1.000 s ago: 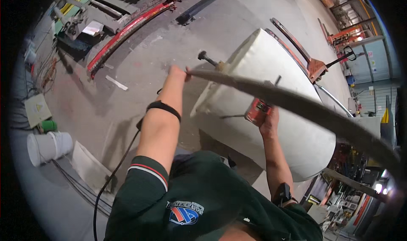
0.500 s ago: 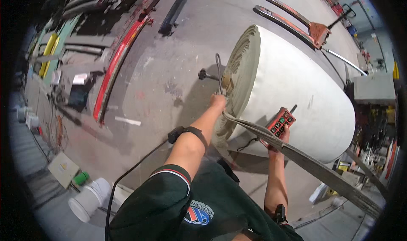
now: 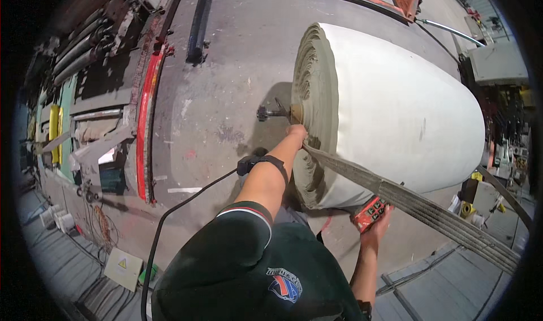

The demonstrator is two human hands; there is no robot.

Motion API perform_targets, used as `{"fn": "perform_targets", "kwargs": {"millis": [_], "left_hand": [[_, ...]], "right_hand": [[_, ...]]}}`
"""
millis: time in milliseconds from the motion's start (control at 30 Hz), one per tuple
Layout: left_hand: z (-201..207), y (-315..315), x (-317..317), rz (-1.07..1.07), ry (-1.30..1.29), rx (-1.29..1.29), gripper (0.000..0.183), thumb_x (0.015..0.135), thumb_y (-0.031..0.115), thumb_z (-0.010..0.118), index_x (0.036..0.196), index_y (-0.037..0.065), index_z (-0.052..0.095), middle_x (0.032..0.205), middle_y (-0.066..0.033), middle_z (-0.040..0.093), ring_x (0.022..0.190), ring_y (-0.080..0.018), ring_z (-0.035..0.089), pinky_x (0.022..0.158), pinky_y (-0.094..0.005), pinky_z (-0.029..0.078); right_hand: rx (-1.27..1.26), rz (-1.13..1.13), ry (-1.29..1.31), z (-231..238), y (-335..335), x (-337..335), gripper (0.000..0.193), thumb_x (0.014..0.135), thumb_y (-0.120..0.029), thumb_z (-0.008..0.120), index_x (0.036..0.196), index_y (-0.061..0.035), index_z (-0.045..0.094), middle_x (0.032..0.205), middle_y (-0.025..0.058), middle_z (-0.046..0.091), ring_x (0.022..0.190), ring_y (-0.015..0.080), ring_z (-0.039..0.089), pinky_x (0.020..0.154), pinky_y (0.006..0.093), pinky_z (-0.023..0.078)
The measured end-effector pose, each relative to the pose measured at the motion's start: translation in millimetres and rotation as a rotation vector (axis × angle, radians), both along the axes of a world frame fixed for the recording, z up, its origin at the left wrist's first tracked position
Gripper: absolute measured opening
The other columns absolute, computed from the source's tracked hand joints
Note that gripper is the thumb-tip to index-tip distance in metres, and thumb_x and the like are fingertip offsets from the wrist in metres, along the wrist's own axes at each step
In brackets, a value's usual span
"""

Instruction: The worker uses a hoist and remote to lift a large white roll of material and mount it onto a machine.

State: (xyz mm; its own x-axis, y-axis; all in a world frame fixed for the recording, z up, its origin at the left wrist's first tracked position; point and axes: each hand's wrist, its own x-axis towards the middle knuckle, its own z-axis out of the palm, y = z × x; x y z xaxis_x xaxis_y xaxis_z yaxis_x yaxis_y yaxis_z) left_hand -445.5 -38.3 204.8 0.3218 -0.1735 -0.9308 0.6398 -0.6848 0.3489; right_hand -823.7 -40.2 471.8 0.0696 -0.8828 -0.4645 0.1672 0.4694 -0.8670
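A large white roll of sheet material [image 3: 407, 106] lies ahead of me, its grey layered end facing left. From its core sticks a shaft with a toothed gear [image 3: 263, 113]. Just below that shaft, my left hand [image 3: 296, 131] is closed round the end of a grey webbing sling [image 3: 390, 191]. The sling stretches taut-looking past the roll's near side to the lower right. Under the roll's near edge, my right hand [image 3: 380, 225] holds a red remote control [image 3: 370, 212] with several dark buttons. The sling passes just above the remote.
An orange pallet jack [image 3: 404, 1] stands beyond the roll. On the left are a red beam [image 3: 148, 129] and a dark bar [image 3: 199, 24] on the floor. A black cable [image 3: 169, 213] runs from my left arm band. A pale box with a warning sign [image 3: 123, 270] sits lower left.
The sling's loop that stuck up above my left hand no longer shows there. My right hand and the remote have moved lower, off the roll's face. The whole view has shifted and turned.
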Motion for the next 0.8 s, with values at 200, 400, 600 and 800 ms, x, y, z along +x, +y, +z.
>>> {"fn": "perform_targets", "kwargs": {"millis": [200, 400, 600, 800], "left_hand": [[24, -12, 11, -0.029, 0.170, 0.046, 0.017, 0.096, 0.013, 0.046, 0.089, 0.001, 0.055, 0.082, -0.0130, 0.054, 0.059, -0.0238, 0.050, 0.051, -0.0468, 0.044], [13, 42, 62, -0.636, 0.148, -0.038, 0.027, 0.092, 0.032, 0.059, 0.094, 0.006, 0.066, 0.088, -0.0126, 0.065, 0.061, -0.0250, 0.056, 0.048, -0.0457, 0.039], [141, 57, 52, 0.020, 0.436, -0.202, 0.020, 0.093, 0.012, 0.048, 0.108, 0.001, 0.055, 0.105, -0.0162, 0.061, 0.093, -0.0358, 0.061, 0.091, -0.0548, 0.052], [139, 31, 142, -0.088, 0.507, -0.330, 0.017, 0.093, 0.009, 0.042, 0.093, 0.005, 0.058, 0.087, -0.0114, 0.064, 0.071, -0.0252, 0.064, 0.056, -0.0384, 0.053]], "right_hand": [[0.220, -0.370, 0.178, 12, 67, 19, 0.043, 0.097, -0.045, 0.055, 0.123, -0.0107, 0.059, 0.103, 0.0026, 0.066, 0.091, 0.0195, 0.065, 0.081, 0.0385, 0.055], [0.192, -0.330, -0.092, -3, 105, 57, 0.044, 0.097, -0.042, 0.056, 0.128, -0.0103, 0.056, 0.117, 0.0057, 0.062, 0.106, 0.0224, 0.060, 0.093, 0.0413, 0.051], [0.161, -0.642, -0.254, 7, 133, 73, 0.034, 0.101, -0.035, 0.047, 0.124, -0.0097, 0.056, 0.105, 0.0025, 0.064, 0.097, 0.0181, 0.062, 0.085, 0.0382, 0.052], [-0.116, -0.769, -0.066, -3, 149, 90, 0.032, 0.100, -0.038, 0.056, 0.108, -0.0068, 0.056, 0.099, 0.0038, 0.062, 0.086, 0.0110, 0.060, 0.079, 0.0282, 0.051]]}}
